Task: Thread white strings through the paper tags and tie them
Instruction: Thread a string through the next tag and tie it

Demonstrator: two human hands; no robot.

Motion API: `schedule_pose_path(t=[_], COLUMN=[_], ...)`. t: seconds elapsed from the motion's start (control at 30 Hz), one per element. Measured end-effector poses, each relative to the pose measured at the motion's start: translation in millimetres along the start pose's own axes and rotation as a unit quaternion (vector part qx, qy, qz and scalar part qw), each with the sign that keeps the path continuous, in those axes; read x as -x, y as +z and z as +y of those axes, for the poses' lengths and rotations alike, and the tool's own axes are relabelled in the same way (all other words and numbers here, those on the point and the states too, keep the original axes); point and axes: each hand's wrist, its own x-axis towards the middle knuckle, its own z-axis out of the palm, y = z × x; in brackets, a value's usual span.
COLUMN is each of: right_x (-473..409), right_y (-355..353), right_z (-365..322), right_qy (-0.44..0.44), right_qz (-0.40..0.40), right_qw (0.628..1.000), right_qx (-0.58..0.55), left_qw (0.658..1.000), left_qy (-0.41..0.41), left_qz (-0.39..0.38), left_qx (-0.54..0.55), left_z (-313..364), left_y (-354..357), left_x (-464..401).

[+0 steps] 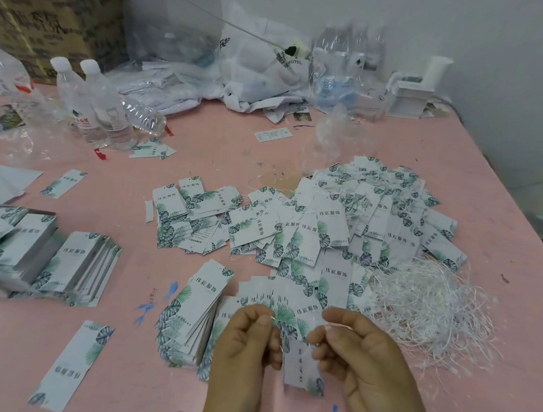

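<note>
Just in front of the fanned tags (284,306) on the pink counter (171,382), the left hand (247,337) and right hand (353,348) each pinch an end of a thin white string (339,325) over one hanging tag (302,365) — light, stiff card, limp slippery thread, best gripped near its tips.

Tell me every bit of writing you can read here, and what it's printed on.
"纬宸服饰": on the paper tags, in dark characters.
"HOTEL": on the white plastic bag, end of a longer word.
Cardboard box: large dark characters, too blurred to read.
Water bottles: labels too small to read.
Small print on the tags: too small to read.
</note>
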Motion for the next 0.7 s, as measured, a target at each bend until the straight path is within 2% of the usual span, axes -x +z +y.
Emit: schedule_pose_path(t=[0.23, 0.43, 0.7], right_x=[-1, 2, 7], right_y=[25, 26, 27], right_z=[9, 3, -3], right_qy=[-0.067, -0.067, -0.095], right_qz=[0.041, 0.061, 0.063], right_qw=[0.983, 0.981, 0.97], right_qx=[0.166, 0.172, 0.215], left_qw=[0.999, 0.999, 0.992], left_qy=[-0.028, -0.026, 0.025], left_qz=[-0.026, -0.036, -0.077], left_qx=[-0.01, -0.031, -0.094], left_z=[-1, -1, 5], left_y=[1, -5, 1], left_x=[7, 6, 9])
